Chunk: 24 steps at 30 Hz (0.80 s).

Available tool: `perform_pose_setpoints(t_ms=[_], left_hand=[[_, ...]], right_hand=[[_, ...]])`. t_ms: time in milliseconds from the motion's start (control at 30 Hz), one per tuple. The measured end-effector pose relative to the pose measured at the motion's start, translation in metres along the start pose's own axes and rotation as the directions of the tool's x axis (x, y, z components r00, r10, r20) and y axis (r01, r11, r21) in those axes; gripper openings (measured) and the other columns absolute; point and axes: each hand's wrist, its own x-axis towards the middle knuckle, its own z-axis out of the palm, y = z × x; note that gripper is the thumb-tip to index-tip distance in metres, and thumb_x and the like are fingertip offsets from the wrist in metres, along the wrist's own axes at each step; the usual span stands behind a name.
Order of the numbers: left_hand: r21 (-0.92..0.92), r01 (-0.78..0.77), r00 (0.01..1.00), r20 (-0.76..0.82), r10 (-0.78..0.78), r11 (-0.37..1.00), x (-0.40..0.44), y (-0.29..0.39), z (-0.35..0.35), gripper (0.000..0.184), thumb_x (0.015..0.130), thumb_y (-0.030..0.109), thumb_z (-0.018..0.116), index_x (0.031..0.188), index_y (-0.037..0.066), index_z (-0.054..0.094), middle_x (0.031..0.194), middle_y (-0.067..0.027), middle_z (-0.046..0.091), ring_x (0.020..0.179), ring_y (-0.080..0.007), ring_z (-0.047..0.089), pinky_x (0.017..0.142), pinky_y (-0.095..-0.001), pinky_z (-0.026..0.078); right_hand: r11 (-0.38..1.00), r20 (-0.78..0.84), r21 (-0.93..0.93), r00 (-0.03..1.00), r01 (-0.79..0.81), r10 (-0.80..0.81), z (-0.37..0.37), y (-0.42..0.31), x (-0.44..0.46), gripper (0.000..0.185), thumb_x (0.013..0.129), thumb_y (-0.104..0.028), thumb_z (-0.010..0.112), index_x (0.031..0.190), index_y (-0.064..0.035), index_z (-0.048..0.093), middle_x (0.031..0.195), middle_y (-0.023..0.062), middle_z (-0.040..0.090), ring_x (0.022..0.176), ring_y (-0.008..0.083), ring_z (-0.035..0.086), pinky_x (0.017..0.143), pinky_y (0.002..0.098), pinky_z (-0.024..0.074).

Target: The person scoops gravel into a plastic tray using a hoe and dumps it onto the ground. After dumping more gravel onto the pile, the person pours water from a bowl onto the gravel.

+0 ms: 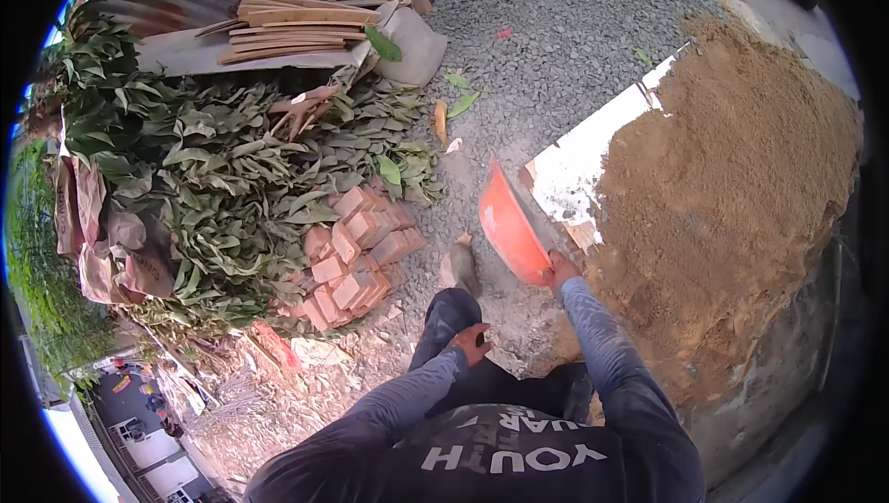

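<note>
My right hand [561,270] is closed on the near rim of an orange basin [509,230]. The basin is tipped on its side, its outer wall facing left and its inside turned toward the sand, mostly out of sight. Just right of it lies a pile of brown sand [732,151], partly over a white board [579,165]. My left hand [470,344] hangs by my bent knee, fingers loosely curled and apart, holding nothing. A boot [461,267] on my foot stands left of the basin.
Stacked bricks [356,257] lie left of my foot, against cut leafy branches [231,160]. Grey gravel [556,31] spreads ahead. Wooden strips [296,26] are piled at upper left, and paper sacks [120,253] lie at far left.
</note>
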Motion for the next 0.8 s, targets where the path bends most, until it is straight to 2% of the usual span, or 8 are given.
perform_pose_setpoints(t_ms=[367,400,433,467,533,567,733,800], left_hand=[[-0.332,0.208,0.734,-0.568,-0.371,0.920,-0.094,-0.327,-0.175,0.030,0.077,0.017,0.070,0.103,0.004,0.060,0.092,-0.0138,0.064,0.082,-0.0249,0.062,0.073,-0.0351,0.050],[-0.373,0.307,0.741,-0.484,-0.466,0.876,-0.116,-0.373,-0.148,0.020,0.077,0.016,0.068,0.092,0.004,0.063,0.091,-0.0144,0.064,0.082,-0.0255,0.063,0.073,-0.0358,0.050],[0.166,0.143,0.951,-0.298,-0.088,0.976,-0.139,-0.401,-0.140,0.030,0.082,0.022,0.063,0.107,0.006,0.058,0.092,-0.0089,0.064,0.078,-0.0232,0.062,0.064,-0.0365,0.050],[-0.215,0.336,0.933,-0.057,-0.355,0.917,-0.147,-0.377,-0.143,0.027,0.083,0.021,0.059,0.105,0.007,0.060,0.093,-0.0095,0.065,0.077,-0.0233,0.063,0.064,-0.0376,0.050],[-0.606,0.778,0.504,0.448,-0.738,0.163,-0.164,-0.327,-0.148,0.024,0.085,0.020,0.052,0.103,0.009,0.063,0.096,-0.0107,0.065,0.076,-0.0234,0.064,0.063,-0.0399,0.050],[-0.594,0.797,0.467,0.491,-0.735,0.110,-0.151,-0.317,-0.158,0.024,0.085,0.020,0.051,0.103,0.009,0.063,0.097,-0.0112,0.065,0.078,-0.0240,0.063,0.066,-0.0399,0.050],[-0.316,0.551,0.830,0.306,-0.467,0.772,-0.020,-0.297,-0.227,0.026,0.087,0.023,0.049,0.106,0.013,0.064,0.102,-0.0133,0.064,0.091,-0.0270,0.061,0.078,-0.0397,0.048],[-0.015,0.250,0.940,0.243,-0.239,0.968,0.060,-0.293,-0.266,0.027,0.088,0.024,0.048,0.107,0.014,0.064,0.103,-0.0141,0.064,0.097,-0.0282,0.060,0.083,-0.0397,0.047]], right_hand=[[0.918,0.076,-0.318,0.959,-0.238,0.274,0.068,-0.235,0.311,0.073,0.076,-0.027,0.069,0.138,-0.0168,0.032,0.130,0.0103,0.046,0.123,0.0283,0.041,0.103,0.0371,0.0379],[0.893,0.089,-0.398,0.960,-0.209,0.264,0.074,-0.253,0.299,0.086,0.077,-0.035,0.069,0.144,-0.0140,0.019,0.140,0.0119,0.037,0.128,0.0311,0.037,0.105,0.0385,0.0351],[0.885,0.303,-0.446,0.907,-0.137,0.293,0.080,-0.263,0.298,0.094,0.077,-0.044,0.068,0.145,-0.0089,0.013,0.144,0.0140,0.033,0.130,0.0325,0.036,0.106,0.0398,0.0327],[0.916,0.518,-0.389,0.799,-0.096,0.304,0.085,-0.264,0.287,0.090,0.078,-0.051,0.063,0.145,-0.0119,0.018,0.144,0.0136,0.033,0.130,0.0319,0.037,0.107,0.0410,0.0308],[0.939,0.655,-0.310,0.749,0.147,0.099,0.099,-0.244,0.244,0.071,0.080,-0.055,0.055,0.138,-0.0193,0.038,0.141,0.0105,0.039,0.127,0.0312,0.040,0.106,0.0407,0.0315],[0.933,0.687,-0.313,0.721,0.180,0.091,0.065,-0.261,0.205,0.071,0.079,-0.055,0.055,0.137,-0.0175,0.040,0.140,0.0108,0.040,0.127,0.0312,0.040,0.106,0.0407,0.0314],[0.778,0.322,-0.618,0.867,-0.113,0.381,-0.018,-0.168,0.091,0.075,0.079,-0.064,0.051,0.139,-0.0210,0.036,0.146,0.0124,0.030,0.132,0.0317,0.034,0.108,0.0384,0.0289],[0.855,0.087,-0.327,0.888,-0.403,0.452,-0.103,-0.190,0.056,0.082,0.077,-0.066,0.053,0.140,-0.0177,0.035,0.142,0.0153,0.036,0.128,0.0327,0.039,0.106,0.0373,0.0325]])
